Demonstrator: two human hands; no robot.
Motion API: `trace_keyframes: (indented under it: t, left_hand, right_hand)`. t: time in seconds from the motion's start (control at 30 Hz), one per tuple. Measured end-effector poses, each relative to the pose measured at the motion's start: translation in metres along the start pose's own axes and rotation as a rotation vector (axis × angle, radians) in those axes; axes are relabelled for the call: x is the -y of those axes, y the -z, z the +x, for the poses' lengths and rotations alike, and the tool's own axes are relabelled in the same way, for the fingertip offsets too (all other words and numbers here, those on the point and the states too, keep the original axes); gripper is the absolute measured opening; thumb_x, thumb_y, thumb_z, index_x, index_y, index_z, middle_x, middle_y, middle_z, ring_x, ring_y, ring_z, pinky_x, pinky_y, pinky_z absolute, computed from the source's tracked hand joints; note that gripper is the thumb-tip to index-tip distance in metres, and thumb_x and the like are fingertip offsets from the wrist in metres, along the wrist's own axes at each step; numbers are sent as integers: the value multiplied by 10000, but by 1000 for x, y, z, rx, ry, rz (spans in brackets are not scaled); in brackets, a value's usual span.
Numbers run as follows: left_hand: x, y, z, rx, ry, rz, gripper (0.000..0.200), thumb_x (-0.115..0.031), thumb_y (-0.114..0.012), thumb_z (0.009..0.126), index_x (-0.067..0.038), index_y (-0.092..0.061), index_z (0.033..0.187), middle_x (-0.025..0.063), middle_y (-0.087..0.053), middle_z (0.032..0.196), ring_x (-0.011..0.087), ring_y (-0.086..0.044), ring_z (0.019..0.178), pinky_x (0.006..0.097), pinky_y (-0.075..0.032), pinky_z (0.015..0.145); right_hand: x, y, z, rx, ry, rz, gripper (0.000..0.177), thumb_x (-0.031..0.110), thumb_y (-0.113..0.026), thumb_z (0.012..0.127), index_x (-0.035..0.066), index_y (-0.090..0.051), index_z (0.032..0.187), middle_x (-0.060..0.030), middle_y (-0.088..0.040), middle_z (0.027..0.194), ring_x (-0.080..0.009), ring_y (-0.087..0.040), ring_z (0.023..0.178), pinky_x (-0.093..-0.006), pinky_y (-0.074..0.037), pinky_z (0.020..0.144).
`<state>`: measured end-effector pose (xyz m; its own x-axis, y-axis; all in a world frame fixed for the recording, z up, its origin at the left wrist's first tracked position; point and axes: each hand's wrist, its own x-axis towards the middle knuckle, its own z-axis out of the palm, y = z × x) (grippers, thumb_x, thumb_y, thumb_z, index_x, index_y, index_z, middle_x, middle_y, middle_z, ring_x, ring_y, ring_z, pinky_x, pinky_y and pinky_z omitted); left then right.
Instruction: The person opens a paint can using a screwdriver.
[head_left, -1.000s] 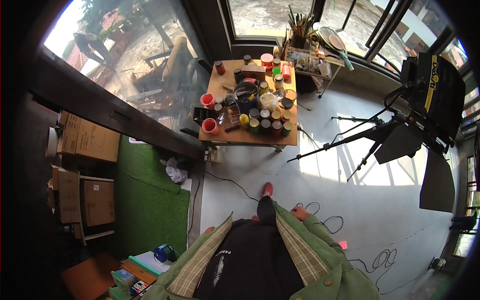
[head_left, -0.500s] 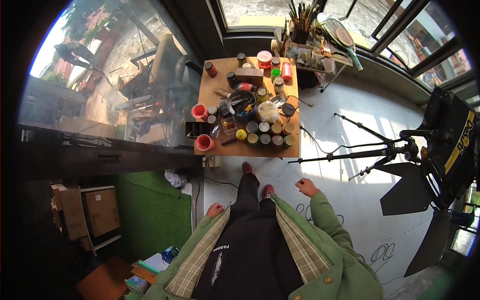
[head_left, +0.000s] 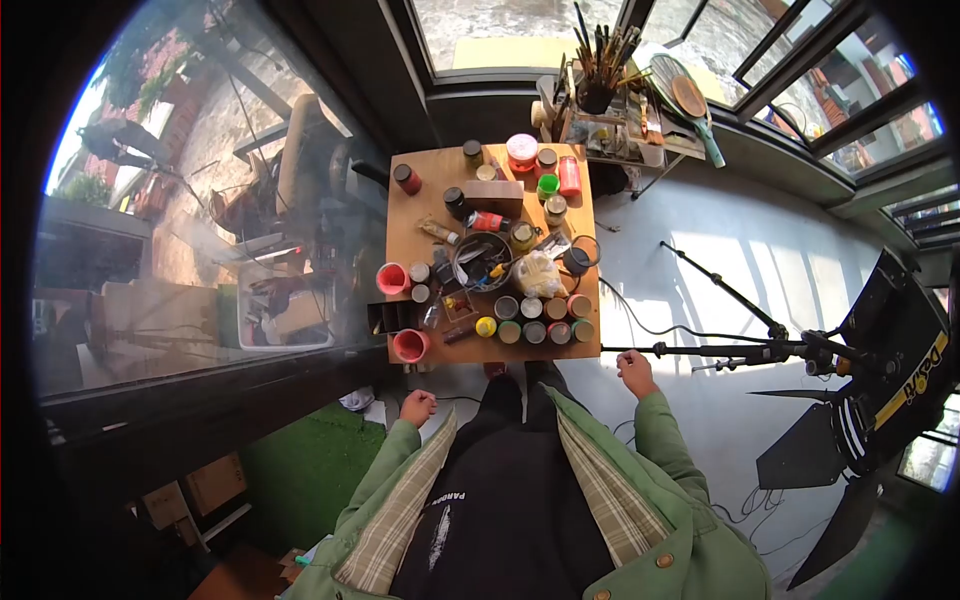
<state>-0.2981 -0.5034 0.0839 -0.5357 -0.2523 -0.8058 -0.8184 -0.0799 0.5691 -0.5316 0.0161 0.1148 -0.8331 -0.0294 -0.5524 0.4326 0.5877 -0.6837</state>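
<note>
My left hand [head_left: 418, 407] hangs below the near left corner of the wooden table [head_left: 420, 215], its fingers curled in and nothing seen in them. My right hand [head_left: 636, 373] is off the near right corner, likewise curled closed and apart from the table. Nearest my left hand on the tabletop is a red-rimmed cup [head_left: 410, 346]. Several lidded jars [head_left: 534, 331] stand in rows close to the near right edge. Behind them are a dark bucket [head_left: 468, 280] holding tools and a crumpled pale bag [head_left: 538, 273].
A studio light [head_left: 890, 390] on a tripod [head_left: 720, 348] stands at the right, its leg reaching towards the table. Cables lie on the floor. Brushes [head_left: 605, 62] and rackets [head_left: 684, 90] sit on a side table at the back. A glass pane [head_left: 200, 250] lines the left.
The table now appears nearer, its front edge lower in view and close to my hands. Both hands stay curled. The tripod has shifted down in view.
</note>
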Motion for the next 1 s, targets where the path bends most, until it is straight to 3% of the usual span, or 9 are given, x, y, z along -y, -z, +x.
trace_keyframes:
  t: [0.13,0.2,0.33,0.4,0.53,0.63,0.7,0.93,1.0]
  left_hand:
    - [1,-2,-2,-20,8,38,135,-142,-605,894,-39,-612,982,70,-677,830,155,-652,687,297,-508,568]
    - [-11,-5,-6,-37,-63,242,154,-150,-629,889,-21,-647,972,93,-702,857,183,-672,750,333,-542,663]
    - [59,6,40,30,-122,319,174,-157,-648,883,-5,-675,963,110,-719,884,199,-682,816,349,-544,757]
    - [72,0,50,-28,-17,383,188,-168,-655,889,2,-680,965,105,-722,887,193,-685,849,342,-531,795]
    - [7,-7,20,2,-22,298,185,-179,-647,903,-5,-683,956,101,-718,890,189,-680,830,330,-531,794]
    - [-29,-24,5,-68,-52,249,129,-150,-644,910,-28,-666,945,40,-676,825,150,-634,760,315,-520,709]
    - [-76,-37,-16,-57,119,108,155,-163,-597,930,-41,-609,1024,106,-692,882,203,-672,770,353,-531,714]
    - [-55,-52,-36,-109,212,42,151,-158,-577,935,-47,-586,1038,99,-687,866,196,-666,730,340,-509,635]
    - [-37,-54,-44,-133,212,-70,150,-173,-586,939,-46,-597,1019,94,-686,848,188,-664,734,337,-510,640]
  right_hand:
    - [43,12,70,-79,147,-33,173,178,-632,892,17,-664,949,-100,-692,794,-184,-656,622,-330,-536,617]
    - [66,19,93,-21,62,-23,178,180,-623,894,14,-662,946,-101,-694,799,-184,-656,631,-330,-528,618]
    - [84,23,154,53,79,12,186,145,-595,913,-25,-648,964,-92,-672,821,-167,-651,703,-317,-560,624]
    - [89,23,172,58,52,15,177,141,-598,912,-22,-646,961,-91,-669,819,-168,-650,701,-315,-557,616]
    - [93,21,206,19,59,99,166,169,-620,901,10,-658,929,-76,-676,759,-159,-638,626,-318,-521,604]
    - [91,20,235,13,35,102,160,158,-612,915,5,-651,944,-70,-671,770,-150,-634,627,-300,-527,591]
    - [107,22,254,22,47,93,141,131,-603,933,-5,-638,949,-66,-664,771,-141,-625,618,-290,-522,580]
    - [125,8,356,115,109,47,145,139,-618,933,-2,-639,960,-42,-658,770,-143,-619,623,-296,-523,591]
    - [129,-1,383,162,131,-104,188,196,-669,863,18,-682,922,-128,-718,848,-226,-689,776,-361,-543,740]
